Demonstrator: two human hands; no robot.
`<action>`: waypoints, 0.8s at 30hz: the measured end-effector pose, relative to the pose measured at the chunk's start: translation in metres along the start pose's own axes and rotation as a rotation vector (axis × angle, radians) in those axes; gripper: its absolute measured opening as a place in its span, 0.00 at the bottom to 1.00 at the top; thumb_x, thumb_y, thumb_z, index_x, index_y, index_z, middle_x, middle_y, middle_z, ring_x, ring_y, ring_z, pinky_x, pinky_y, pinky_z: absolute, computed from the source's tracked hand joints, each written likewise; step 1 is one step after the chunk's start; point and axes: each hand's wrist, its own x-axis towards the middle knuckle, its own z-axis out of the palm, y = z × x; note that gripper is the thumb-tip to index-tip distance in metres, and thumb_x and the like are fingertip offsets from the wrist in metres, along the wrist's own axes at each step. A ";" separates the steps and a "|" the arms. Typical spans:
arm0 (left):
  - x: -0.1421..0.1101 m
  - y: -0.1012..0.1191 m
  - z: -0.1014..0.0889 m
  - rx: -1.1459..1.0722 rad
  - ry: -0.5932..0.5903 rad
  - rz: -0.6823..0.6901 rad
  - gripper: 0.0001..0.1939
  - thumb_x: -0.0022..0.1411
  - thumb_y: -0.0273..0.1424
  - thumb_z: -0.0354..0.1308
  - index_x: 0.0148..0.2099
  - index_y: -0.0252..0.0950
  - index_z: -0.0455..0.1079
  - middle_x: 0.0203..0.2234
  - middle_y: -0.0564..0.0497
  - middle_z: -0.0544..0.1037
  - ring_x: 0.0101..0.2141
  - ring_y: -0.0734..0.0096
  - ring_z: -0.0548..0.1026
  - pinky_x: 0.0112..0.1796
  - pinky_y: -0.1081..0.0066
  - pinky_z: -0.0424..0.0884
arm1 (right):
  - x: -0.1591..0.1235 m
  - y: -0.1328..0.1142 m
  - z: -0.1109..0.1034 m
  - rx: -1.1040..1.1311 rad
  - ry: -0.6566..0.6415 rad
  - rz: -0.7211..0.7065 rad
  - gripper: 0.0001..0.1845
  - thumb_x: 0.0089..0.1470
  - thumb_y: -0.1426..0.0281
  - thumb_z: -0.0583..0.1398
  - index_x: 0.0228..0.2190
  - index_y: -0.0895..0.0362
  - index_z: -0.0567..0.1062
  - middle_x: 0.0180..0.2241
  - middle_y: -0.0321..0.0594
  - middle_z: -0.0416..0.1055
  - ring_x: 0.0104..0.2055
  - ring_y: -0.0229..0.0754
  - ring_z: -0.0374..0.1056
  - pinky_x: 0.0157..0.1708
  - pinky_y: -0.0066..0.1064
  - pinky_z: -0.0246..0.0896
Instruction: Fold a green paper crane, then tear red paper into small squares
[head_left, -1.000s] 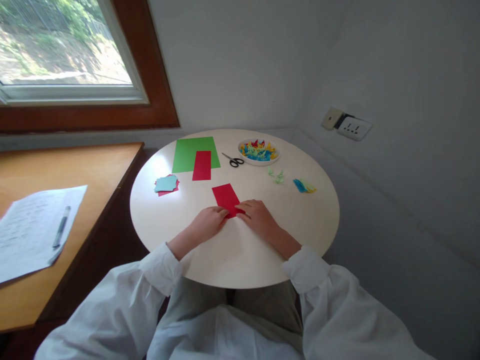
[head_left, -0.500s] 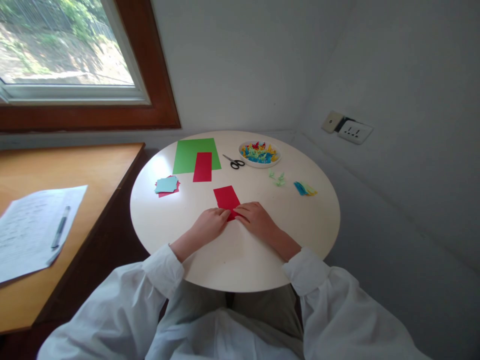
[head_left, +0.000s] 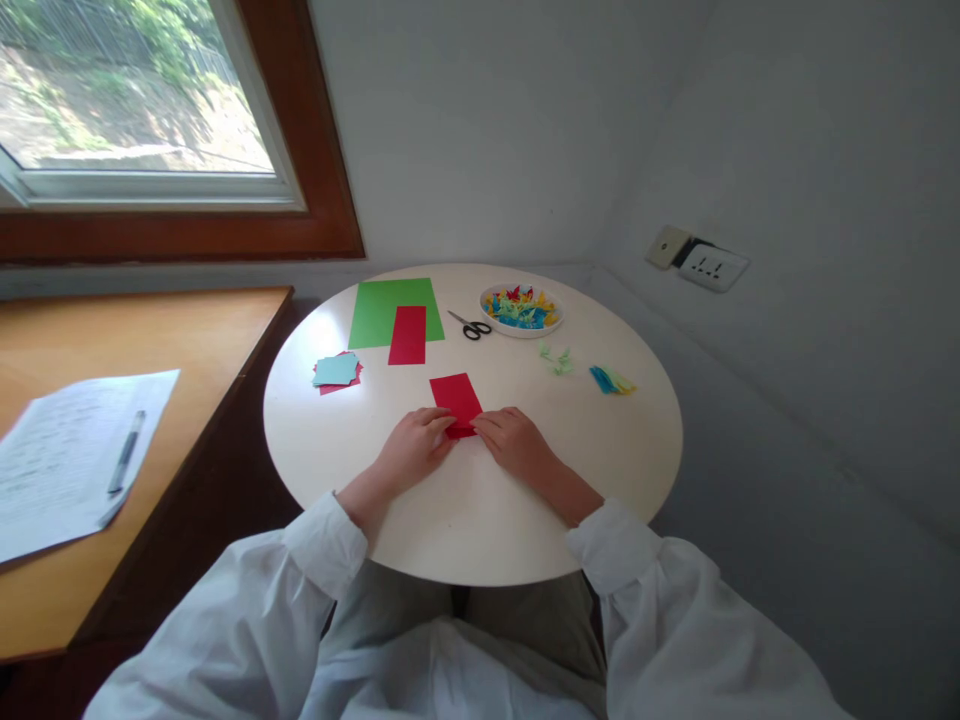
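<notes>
A red sheet of paper (head_left: 456, 396) lies on the white round table (head_left: 480, 530), its near edge turned up in a narrow fold. My left hand (head_left: 415, 447) is closed on the near left corner, thumb and fingers pinching the paper. At the near right corner, my right hand (head_left: 517, 442) grips the same edge, fingertips pressed onto the fold. Part of that edge is hidden under the fingers. Beyond the hands, a second red paper rectangle (head_left: 407, 335) overlaps a larger green sheet (head_left: 373, 312).
Black-handled scissors (head_left: 472, 328) lie beside a white dish (head_left: 517, 333) of colourful folded paper pieces. Pale green pieces (head_left: 559, 362) and blue and yellow strips (head_left: 611, 380) are to the right, a paper stack (head_left: 336, 370) to the left. A desk (head_left: 225, 325) holds written pages (head_left: 71, 450) and a pen (head_left: 126, 455).
My left hand's fingers have shifted along the near edge of the red paper, and the folded band now shows between the hands. My right hand stays nearly in place.
</notes>
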 end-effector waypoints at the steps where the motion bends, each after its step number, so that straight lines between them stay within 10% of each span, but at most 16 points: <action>1: -0.003 -0.002 -0.002 0.010 -0.003 -0.004 0.14 0.62 0.32 0.52 0.47 0.34 0.71 0.46 0.43 0.75 0.45 0.59 0.73 0.47 0.59 0.70 | -0.002 0.000 -0.001 0.001 0.016 -0.020 0.11 0.56 0.79 0.54 0.36 0.60 0.76 0.38 0.45 0.77 0.38 0.42 0.71 0.40 0.36 0.62; 14: -0.048 0.027 -0.011 0.026 -0.139 0.078 0.21 0.66 0.36 0.44 0.58 0.34 0.62 0.55 0.39 0.66 0.57 0.56 0.61 0.57 0.49 0.55 | -0.012 -0.023 -0.018 0.064 -0.017 -0.082 0.10 0.57 0.75 0.54 0.36 0.60 0.76 0.37 0.46 0.76 0.39 0.44 0.70 0.39 0.37 0.61; 24: -0.049 0.024 -0.014 0.009 -0.170 0.104 0.21 0.66 0.33 0.44 0.58 0.33 0.61 0.57 0.38 0.64 0.58 0.54 0.60 0.57 0.48 0.55 | 0.046 0.015 0.009 0.226 -0.093 0.371 0.18 0.56 0.68 0.55 0.47 0.62 0.71 0.50 0.52 0.68 0.52 0.49 0.63 0.51 0.41 0.58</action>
